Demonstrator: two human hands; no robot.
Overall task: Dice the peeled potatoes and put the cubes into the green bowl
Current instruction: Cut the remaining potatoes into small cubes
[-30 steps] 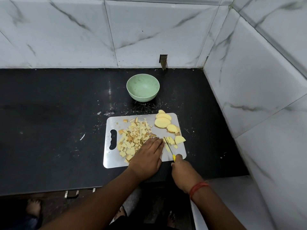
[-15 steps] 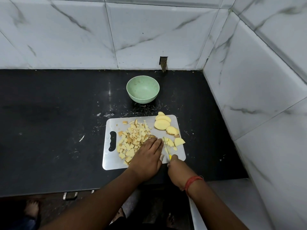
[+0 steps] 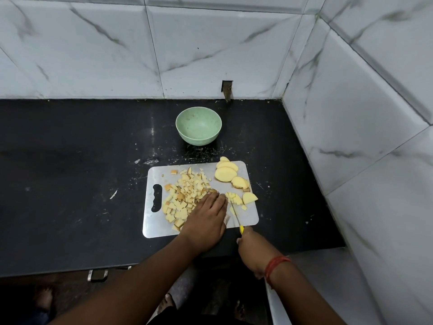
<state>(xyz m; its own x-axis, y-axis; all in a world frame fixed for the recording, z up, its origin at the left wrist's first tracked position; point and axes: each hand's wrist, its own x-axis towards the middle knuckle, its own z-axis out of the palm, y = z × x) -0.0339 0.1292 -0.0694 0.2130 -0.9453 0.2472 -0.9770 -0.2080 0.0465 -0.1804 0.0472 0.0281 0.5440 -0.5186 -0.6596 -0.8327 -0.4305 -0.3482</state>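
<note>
Marble-tiled walls corner a black counter (image 3: 70, 184) where a cutting board (image 3: 250, 214) sits at frame centre. Left hand (image 3: 206, 221) rests flat, fingers straight, beside the cubes (image 3: 185, 195); right hand (image 3: 249, 245) grips the knife (image 3: 235, 213), dicing strips (image 3: 233, 198). Uncut slices (image 3: 226, 173) wait; the green bowl (image 3: 198, 125) above holds nothing. Next, probably more crosscuts.

One green bowl (image 3: 198, 126), one cutting board (image 3: 250, 215), one knife (image 3: 236, 215), two hands.
</note>
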